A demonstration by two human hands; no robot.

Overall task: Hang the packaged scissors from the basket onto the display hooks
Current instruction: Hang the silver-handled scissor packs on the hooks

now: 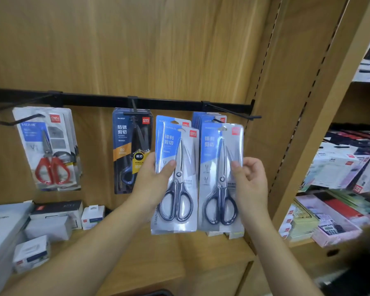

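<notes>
Packaged scissors already fill much of the black rail (94,100). At its left end the red-handled packs (49,146) hang on the left hook (21,120), and the dark-carded packs (132,150) hang on the middle hook (134,107).

Just right of those, the left hand (152,182) grips a small stack of blue packs (175,178), thumb laid across the front and fingers behind. At least two cards show, one peeking above the other. They are held upright in front of the back panel (158,50), on no hook.

Next along, the right hand (251,182) pinches a single blue pack (220,174) by its right edge, thumb in front and fingers curled behind. Its hang slot sits just below the right hook (233,113), whose tip juts out past the card's upper right corner. The card does not look threaded on yet. Behind it, a few matching hung packs (207,120) are on that hook.

My reading is that the task is well under way. Part of the blue batch is hung, the single pack is about to go on, and the left hand's stack is left to follow. A dark edge (156,293) at the bottom of the view may be the basket; whether more packs wait there cannot be told.

Low on the left, white boxes (41,227) sit on the shelf (201,253). Beyond the wooden upright (297,124), other boxed stock (338,167) fills the far right.
</notes>
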